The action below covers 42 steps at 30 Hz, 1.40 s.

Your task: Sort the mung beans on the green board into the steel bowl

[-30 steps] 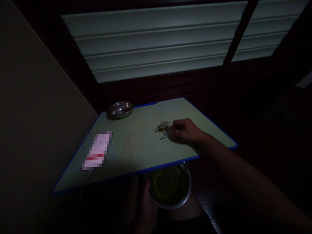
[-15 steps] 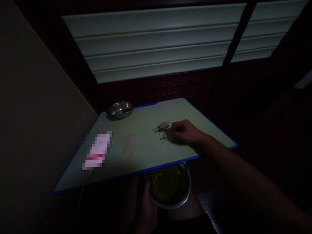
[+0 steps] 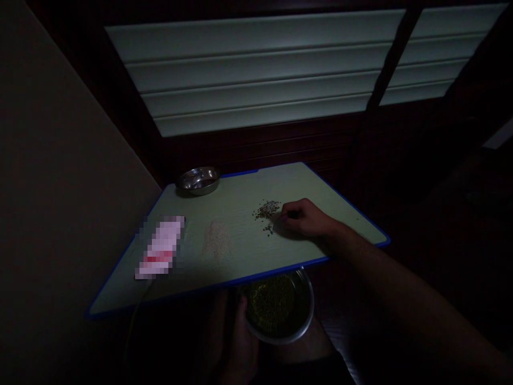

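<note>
The left hand (image 3: 242,347) holds the metal bowl (image 3: 285,339) below the board (image 3: 244,192), thumb at its wall, other fingers hidden; likely rigid, it suits a rim grip. Loose grains (image 3: 264,210), probably light and hard, lie beside the right hand (image 3: 306,218), fingertips together; best taken by pinching.

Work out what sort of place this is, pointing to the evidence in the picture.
Probably a dim room in a home, beside a window or door: pale slatted panels in a dark reddish frame, a plain wall at left, and a pale green, blue-edged board as worktop.
</note>
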Available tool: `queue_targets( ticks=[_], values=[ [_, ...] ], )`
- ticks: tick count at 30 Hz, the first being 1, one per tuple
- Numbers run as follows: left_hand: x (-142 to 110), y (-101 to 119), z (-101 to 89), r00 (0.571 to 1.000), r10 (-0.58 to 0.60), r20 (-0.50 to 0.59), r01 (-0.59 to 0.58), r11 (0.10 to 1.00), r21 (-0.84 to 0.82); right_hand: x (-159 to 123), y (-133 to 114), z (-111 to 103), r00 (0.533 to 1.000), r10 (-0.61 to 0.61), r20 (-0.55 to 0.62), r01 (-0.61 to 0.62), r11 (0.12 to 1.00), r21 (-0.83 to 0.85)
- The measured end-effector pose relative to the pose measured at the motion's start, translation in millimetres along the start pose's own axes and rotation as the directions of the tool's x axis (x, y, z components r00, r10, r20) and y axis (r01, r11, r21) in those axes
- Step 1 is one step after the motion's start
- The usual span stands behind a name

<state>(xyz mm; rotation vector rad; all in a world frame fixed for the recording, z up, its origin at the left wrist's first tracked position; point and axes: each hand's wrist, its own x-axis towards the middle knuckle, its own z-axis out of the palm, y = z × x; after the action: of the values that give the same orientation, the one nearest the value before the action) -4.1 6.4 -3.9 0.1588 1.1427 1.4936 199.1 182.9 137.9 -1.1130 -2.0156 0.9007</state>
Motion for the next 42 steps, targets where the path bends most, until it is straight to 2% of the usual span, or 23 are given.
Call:
queue_targets(
  ticks=[5, 12, 21, 31, 34, 37, 42],
  values=[
    [-3.1, 4.3, -1.8, 0.993, 0.109, -0.045, -0.107, 0.993, 0.042, 0.1, -0.9, 0.3, 1.0, 0.017, 0.02, -0.017, 1.0, -0.005],
    [4.5, -7.0, -12.3, 0.998, 0.007, -0.06, -0.008, 1.0, -0.003, 0.6, -1.6, 0.8, 1.0, 0.022, -0.005, -0.022, 0.999, -0.036],
    [4.7, -5.0, -6.3, 1.0, 0.006, -0.022, -0.006, 1.0, -0.007, 0.4, -1.3, 0.7, 1.0, 0.024, -0.011, -0.024, 0.999, -0.038],
    [0.0, -1.2, -4.7, 0.998, 0.045, -0.051, -0.045, 0.999, 0.003, -1.0, -1.8, 2.8, 0.996, -0.002, 0.088, -0.003, 0.998, 0.057],
    [1.7, -1.8, -5.5, 0.996, 0.042, -0.082, -0.043, 0.999, -0.004, 1.3, 1.5, 1.7, 1.0, 0.004, -0.002, -0.004, 0.999, 0.043],
    [2.1, -2.0, -6.5, 0.997, 0.052, -0.061, -0.052, 0.999, 0.0, 3.7, 5.8, 1.0, 0.996, 0.004, -0.093, -0.005, 1.0, -0.016],
    [0.9, -1.5, -6.8, 0.998, 0.068, -0.01, -0.068, 0.998, -0.011, 3.3, 6.1, 2.0, 0.998, -0.003, -0.06, 0.0, 0.999, -0.041]
  ],
)
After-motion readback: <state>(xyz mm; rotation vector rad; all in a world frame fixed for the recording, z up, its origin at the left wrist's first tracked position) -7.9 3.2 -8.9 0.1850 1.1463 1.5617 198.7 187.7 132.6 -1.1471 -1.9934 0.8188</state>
